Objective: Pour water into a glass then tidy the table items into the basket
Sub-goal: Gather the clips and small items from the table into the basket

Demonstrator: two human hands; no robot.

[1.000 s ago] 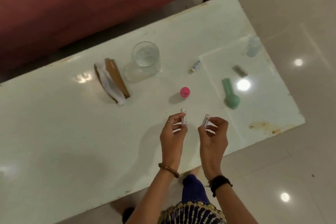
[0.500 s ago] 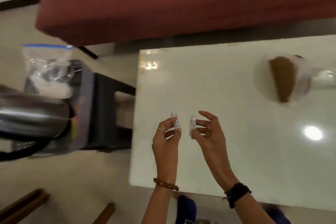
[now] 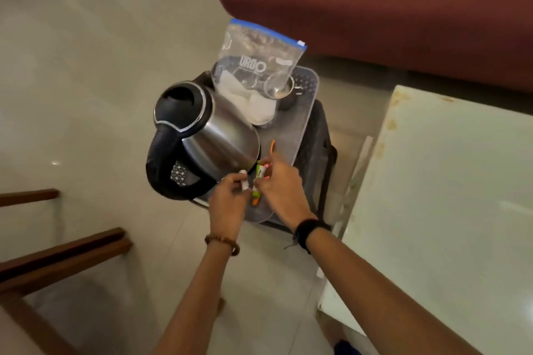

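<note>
1. The grey basket (image 3: pixel 305 112) sits on a dark stool (image 3: pixel 320 158), just beside the left edge of the white tabletop (image 3: pixel 450 181) and in front of the dark red sofa (image 3: pixel 389 3).
2. A steel kettle (image 3: pixel 213 135) with a black lid and handle stands in the basket's left part, its handle turned toward the person.
3. Behind the kettle, at the far end of the basket, a clear zip bag (image 3: pixel 256 66) with a blue seal stands upright; white folded material shows inside it.
4. A small metal cup (image 3: pixel 284 89) sits at the far right of the basket, partly behind the bag.
5. The left hand (image 3: pixel 230 202) hovers over the near end of the basket, just beside the kettle's base, its thumb and fingers pinching a small white tube (image 3: pixel 244 180).
6. The right hand (image 3: pixel 281 184) is just right of the left one, also over the basket's near end, fingers curled and pinching a second small white tube (image 3: pixel 259 177) with printed lettering.
7. The two tubes are close together, nearly touching; whether they actually meet I cannot tell.
8. Under the hands, green, orange and pink items (image 3: pixel 256 198) lie on the basket floor; too hidden to identify.
9. A thin orange stick (image 3: pixel 272 147) lies in the basket just beyond the right hand.
10. Wooden chair parts (image 3: pixel 63 251) stand on the tiled floor, well to the left of the basket.
</note>
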